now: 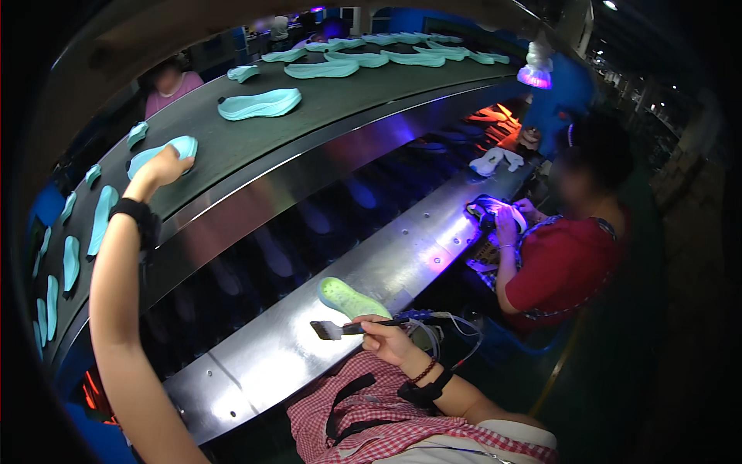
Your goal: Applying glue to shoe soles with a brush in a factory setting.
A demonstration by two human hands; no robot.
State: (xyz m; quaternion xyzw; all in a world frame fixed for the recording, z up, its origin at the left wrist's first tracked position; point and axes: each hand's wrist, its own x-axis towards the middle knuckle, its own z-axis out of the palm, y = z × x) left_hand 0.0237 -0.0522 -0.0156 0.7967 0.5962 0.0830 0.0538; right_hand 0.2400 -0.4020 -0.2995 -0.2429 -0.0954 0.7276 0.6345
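Note:
My left hand (166,165) reaches far across to the dark conveyor belt, its fingers closed round the near side of a turquoise shoe sole (184,145). Part of that sole is hidden by the hand. Low over the metal bench, my right hand (385,340) grips a flat brush (328,331) by its black handle, bristles pointing left. Just beyond the brush, a yellow-green shoe sole (348,297) lies on the bench, its near end partly covered by my right hand.
More turquoise soles (259,104) ride the curved conveyor belt (224,155). The steel bench (239,367) runs along my front. At right, a person in a red top (564,259) handles a shoe under violet light from a lamp (536,68). Thin hoses (468,332) hang beside my right hand.

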